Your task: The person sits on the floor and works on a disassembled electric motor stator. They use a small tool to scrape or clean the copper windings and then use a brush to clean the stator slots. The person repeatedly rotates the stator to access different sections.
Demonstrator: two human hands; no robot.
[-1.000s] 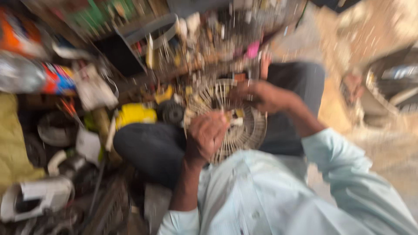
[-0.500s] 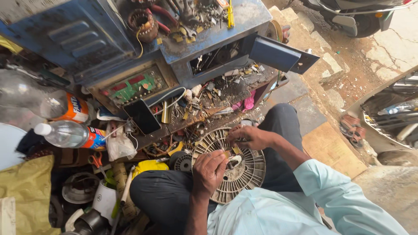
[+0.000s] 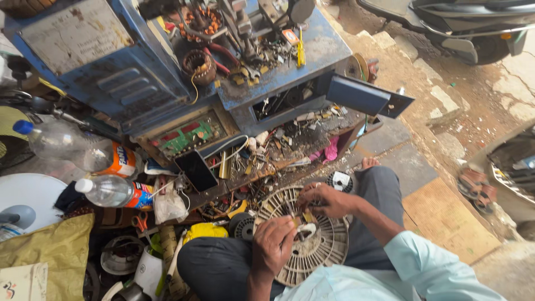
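Fingers of both hands curl in over the hub of a round pale slotted disc (image 3: pixel 312 245), which rests on the person's lap. Left-hand fingers (image 3: pixel 278 237) are bent narrow, pinching at something small near the hub; what it is cannot be told. Right-hand fingers (image 3: pixel 312 203) are also drawn close, tips down on the disc at about 12 o'clock of its face; whether they grip anything cannot be told.

Largest to smallest:

- Blue metal workbench (image 3: pixel 111 72), at 11 o'clock from the disc, top crowded with tools and two copper-wound coils.
- Open blue drawer flap (image 3: pixel 362 95) at 1 o'clock, just beside the bench front.
- Parked scooter (image 3: pixel 462 28), far 1 o'clock, well apart on the paved ground.
- Olive cloth bag (image 3: pixel 50 251) at 9 o'clock, low left.
- White round dish-like cover (image 3: pixel 28 195) at 9 o'clock, above the bag.
- Slotted disc, centre low, between the knees in dark trousers.
- Two clear plastic bottles (image 3: pixel 111 192), at 9 to 10 o'clock, lying on their sides, one above the other.
- Green circuit board (image 3: pixel 186 134) under the bench edge, 11 o'clock.
- Dark phone-like slab (image 3: pixel 196 170), 10 o'clock, near the bottles.
- Yellow object (image 3: pixel 206 229), touching the left knee, 9 o'clock.
- Small black spool (image 3: pixel 340 181), just beside the right hand (image 3: pixel 323 199), 12 o'clock.
- Left hand (image 3: pixel 272 245) on the disc's 9 o'clock side.
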